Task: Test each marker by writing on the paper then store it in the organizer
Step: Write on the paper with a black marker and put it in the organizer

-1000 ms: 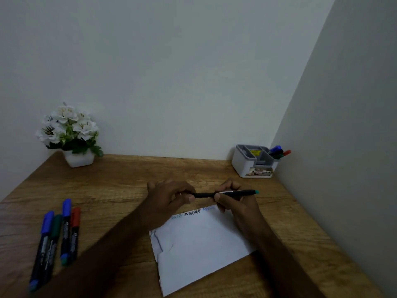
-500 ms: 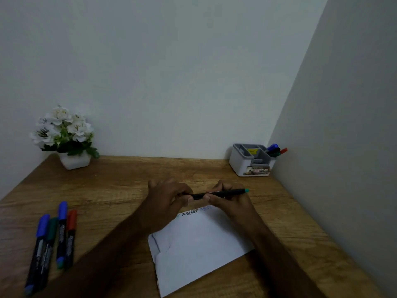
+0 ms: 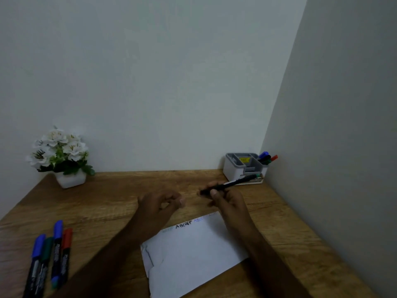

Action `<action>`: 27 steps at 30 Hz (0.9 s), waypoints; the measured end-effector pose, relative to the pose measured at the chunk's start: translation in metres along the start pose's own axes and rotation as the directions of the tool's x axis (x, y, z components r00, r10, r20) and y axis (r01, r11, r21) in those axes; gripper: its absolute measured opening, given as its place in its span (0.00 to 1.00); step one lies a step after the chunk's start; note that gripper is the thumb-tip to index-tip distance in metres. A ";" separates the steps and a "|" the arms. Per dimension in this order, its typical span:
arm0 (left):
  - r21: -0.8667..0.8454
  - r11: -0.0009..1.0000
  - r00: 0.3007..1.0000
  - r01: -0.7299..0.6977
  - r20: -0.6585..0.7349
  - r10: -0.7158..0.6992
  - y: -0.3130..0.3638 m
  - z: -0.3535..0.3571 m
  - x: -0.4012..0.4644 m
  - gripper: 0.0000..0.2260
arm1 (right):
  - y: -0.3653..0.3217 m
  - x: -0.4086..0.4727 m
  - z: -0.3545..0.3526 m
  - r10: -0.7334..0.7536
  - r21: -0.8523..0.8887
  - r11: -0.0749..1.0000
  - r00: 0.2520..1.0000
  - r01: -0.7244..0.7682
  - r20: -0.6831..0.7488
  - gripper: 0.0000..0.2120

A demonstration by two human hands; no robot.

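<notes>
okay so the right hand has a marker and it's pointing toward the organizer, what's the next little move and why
Probably carry the marker on to the organizer and drop it in beside the markers already there. The right hand alone holds it, aimed that way; the left hand is off it, and the paper already bears writing.

Dim, flat light with a grey-green cast and no glare. Both hands (image 3: pixel 160 203) (image 3: pixel 225 198) look soft, and the markers (image 3: pixel 49 252) left of them smear toward the bowed frame edge.
</notes>
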State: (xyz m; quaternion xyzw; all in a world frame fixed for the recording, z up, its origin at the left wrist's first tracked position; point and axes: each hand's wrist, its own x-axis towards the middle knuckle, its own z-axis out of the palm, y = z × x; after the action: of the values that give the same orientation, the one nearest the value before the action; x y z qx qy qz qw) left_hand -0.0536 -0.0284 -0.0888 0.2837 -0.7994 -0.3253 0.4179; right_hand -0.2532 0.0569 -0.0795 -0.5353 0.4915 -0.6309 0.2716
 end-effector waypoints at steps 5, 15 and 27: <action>0.131 0.989 0.995 0.069 0.068 -0.078 0.013 0.016 0.031 0.15 | 0.017 0.013 -0.018 -0.107 -0.525 0.850 0.989 0.036 -0.104 0.09; 0.434 0.897 0.957 -0.085 0.286 -0.048 0.027 0.048 0.115 0.15 | -0.033 0.081 -0.113 -0.297 -0.877 0.479 0.933 -0.036 -0.201 0.10; 0.416 0.904 0.908 -0.097 0.409 -0.091 0.025 0.051 0.127 0.11 | -0.041 0.133 -0.120 0.015 -0.906 0.401 0.990 -0.137 -0.144 0.08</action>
State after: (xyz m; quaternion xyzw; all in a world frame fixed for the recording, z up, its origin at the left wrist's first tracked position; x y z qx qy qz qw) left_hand -0.1642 -0.0904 -0.0311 0.2905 -0.9222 -0.1951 0.1644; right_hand -0.3962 -0.0035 0.0189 -0.5373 0.7942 -0.2765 -0.0640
